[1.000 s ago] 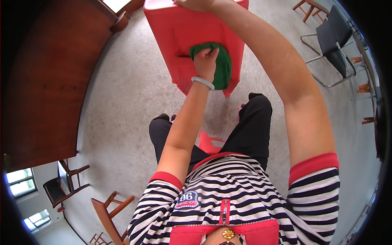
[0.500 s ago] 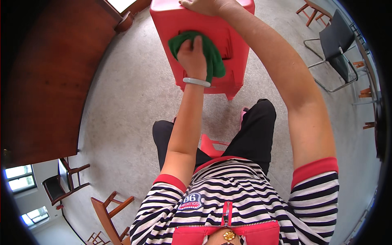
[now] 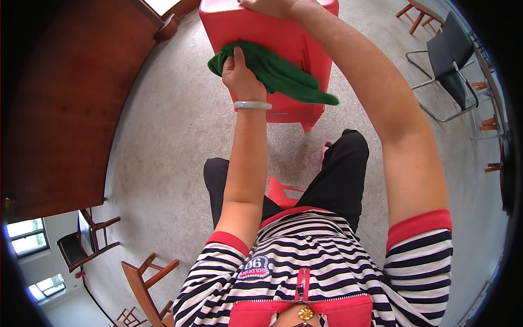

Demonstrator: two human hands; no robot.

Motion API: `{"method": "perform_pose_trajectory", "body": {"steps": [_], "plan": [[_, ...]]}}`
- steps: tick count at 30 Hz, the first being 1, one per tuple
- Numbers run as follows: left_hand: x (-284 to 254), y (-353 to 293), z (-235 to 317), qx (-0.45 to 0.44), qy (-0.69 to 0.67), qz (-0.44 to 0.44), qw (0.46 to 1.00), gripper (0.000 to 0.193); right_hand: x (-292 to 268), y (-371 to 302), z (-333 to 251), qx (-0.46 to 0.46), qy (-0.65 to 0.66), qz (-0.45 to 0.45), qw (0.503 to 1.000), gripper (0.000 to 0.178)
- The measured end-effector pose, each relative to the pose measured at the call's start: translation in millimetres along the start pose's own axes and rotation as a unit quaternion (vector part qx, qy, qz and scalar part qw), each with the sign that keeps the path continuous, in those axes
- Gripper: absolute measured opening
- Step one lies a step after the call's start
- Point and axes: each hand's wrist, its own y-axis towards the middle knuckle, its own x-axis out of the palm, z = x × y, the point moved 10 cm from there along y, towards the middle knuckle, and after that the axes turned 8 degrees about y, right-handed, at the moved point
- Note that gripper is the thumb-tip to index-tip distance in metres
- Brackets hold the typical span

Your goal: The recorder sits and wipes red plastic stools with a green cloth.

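Note:
A red plastic stool (image 3: 229,30) stands upright in front of me, its side wall facing me. My left hand (image 3: 242,79), with a pale bangle at the wrist, is closed on a green cloth (image 3: 283,73) near the wall's left edge. The cloth's bunched end sticks out left of my fingers, and its long tail trails to the right across the wall. At the stool's top edge, my right hand (image 3: 269,6) holds on; the picture's upper border cuts part of it off.
I sit on another red stool (image 3: 279,193), my knees apart on the grey floor (image 3: 158,136). A large dark wooden piece of furniture (image 3: 76,109) rises at the left. A black metal-framed chair (image 3: 449,52) stands at the right, with wooden chairs (image 3: 147,278) at lower left.
My left hand has shifted a little left and down with the green cloth. The cloth has stretched out, its tail now reaching past the stool's right edge. My right hand has stayed at the top.

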Motion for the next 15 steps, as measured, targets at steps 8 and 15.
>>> {"method": "perform_pose_trajectory", "body": {"steps": [8, 15], "plan": [[54.1, -35.2, -52.2, 0.007, 0.094, -0.085, 0.992, 0.021, 1.0, 3.4, -9.1, -0.022, -0.029, 0.023, 0.999, 0.046], [57.5, -43.2, -51.5, -0.100, -0.001, -0.098, 0.990, 0.017, -1.0, -3.6, -1.8, -0.006, -0.037, -0.009, 0.999, 0.047]]}}
